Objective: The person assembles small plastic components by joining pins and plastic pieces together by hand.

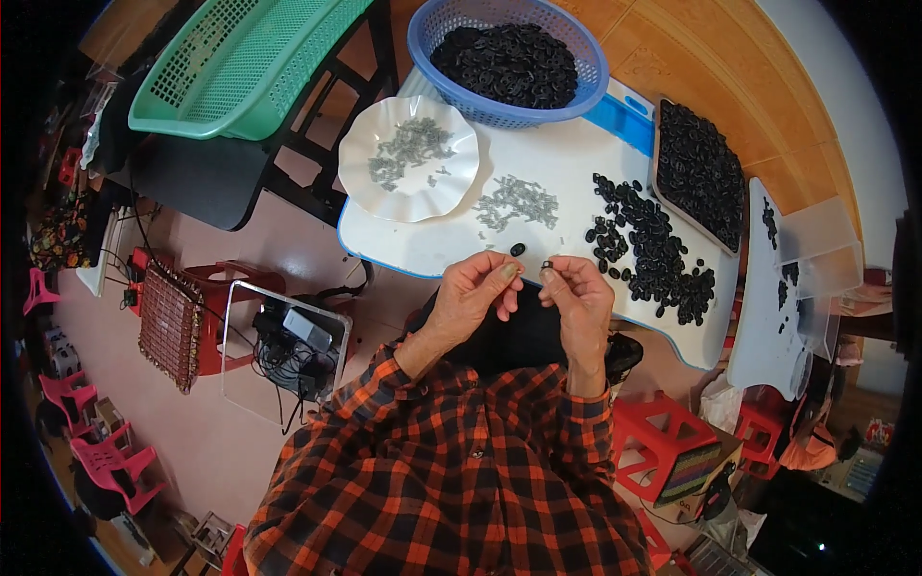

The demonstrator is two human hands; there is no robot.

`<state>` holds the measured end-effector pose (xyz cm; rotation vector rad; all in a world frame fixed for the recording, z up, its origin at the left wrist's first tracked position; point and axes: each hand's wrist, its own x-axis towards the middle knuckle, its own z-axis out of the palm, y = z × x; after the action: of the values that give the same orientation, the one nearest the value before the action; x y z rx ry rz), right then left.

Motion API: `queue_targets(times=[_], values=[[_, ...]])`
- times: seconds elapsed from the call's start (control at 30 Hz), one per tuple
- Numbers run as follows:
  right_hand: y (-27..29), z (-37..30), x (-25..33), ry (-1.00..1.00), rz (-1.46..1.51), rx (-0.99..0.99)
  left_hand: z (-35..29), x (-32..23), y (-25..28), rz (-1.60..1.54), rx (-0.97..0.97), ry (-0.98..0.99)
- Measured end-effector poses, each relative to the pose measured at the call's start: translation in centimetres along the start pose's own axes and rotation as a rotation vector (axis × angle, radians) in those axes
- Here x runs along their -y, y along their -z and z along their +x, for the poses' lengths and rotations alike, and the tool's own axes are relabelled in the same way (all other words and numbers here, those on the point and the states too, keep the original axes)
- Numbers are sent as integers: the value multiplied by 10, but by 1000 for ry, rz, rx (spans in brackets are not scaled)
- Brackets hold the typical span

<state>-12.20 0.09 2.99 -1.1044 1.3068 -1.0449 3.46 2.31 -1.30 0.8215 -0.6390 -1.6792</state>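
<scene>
At the near edge of the white table (403, 240), my left hand (471, 300) is closed in a pinch; whatever sits between its fingertips is too small to name. My right hand (582, 296) pinches a small black piece (546, 264) between thumb and forefinger, close to the left fingertips. Just beyond them lies a single black oval piece (518, 250). Farther back is a scatter of small clear pieces (519, 202), with more in a white wavy-rimmed plate (432, 200). Loose black oval pieces (653, 240) spread over the table's right side.
A blue-purple basket (419, 60) full of black pieces stands at the back. A tray (657, 158) heaped with black pieces is at the back right. Green basket (192, 125) at far left; red stool (639, 432) at right; clear bin (230, 365) with cables at left.
</scene>
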Motion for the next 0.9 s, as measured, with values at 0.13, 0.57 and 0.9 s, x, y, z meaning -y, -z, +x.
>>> queue_targets(times=[0.13,0.57,0.9], values=[[-10,-14,7,-30,155,57,-1,-3,-3,-34,7,-17],[-16,-20,9,21,166,68,-5,-6,-7,-1,-6,-46],[-17,-21,9,26,146,63,-6,-9,-8,25,-12,-34]])
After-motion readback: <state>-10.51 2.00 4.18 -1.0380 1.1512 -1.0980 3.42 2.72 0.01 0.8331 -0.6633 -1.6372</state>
